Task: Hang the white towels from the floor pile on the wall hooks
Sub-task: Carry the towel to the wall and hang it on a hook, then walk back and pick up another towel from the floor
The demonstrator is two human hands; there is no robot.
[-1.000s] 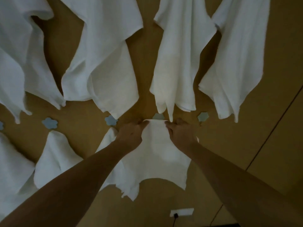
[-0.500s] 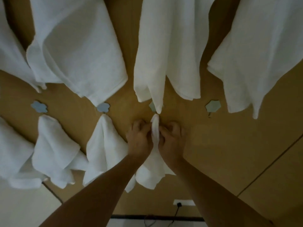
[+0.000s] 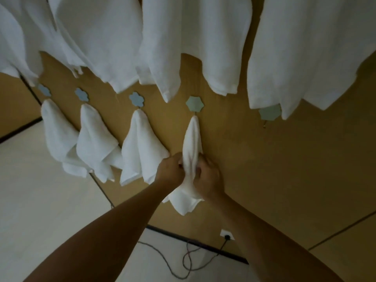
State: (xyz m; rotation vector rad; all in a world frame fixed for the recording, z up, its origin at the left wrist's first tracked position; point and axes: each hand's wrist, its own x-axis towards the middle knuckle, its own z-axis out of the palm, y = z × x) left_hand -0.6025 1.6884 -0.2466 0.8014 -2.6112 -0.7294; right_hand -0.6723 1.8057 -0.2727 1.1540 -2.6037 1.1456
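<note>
Upper towels [image 3: 195, 37] above the flower hook [image 3: 195, 104] cut off by top edge; rightmost hook [image 3: 269, 114] partly covered; fingertips buried in gripped towel [image 3: 191, 143].

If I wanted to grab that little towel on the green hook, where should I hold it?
Probably around the narrow bunched middle of the small towel, coming from both sides as the left hand and right hand do. It hangs gathered from the green hook, so the folds there fit a grip.
</note>
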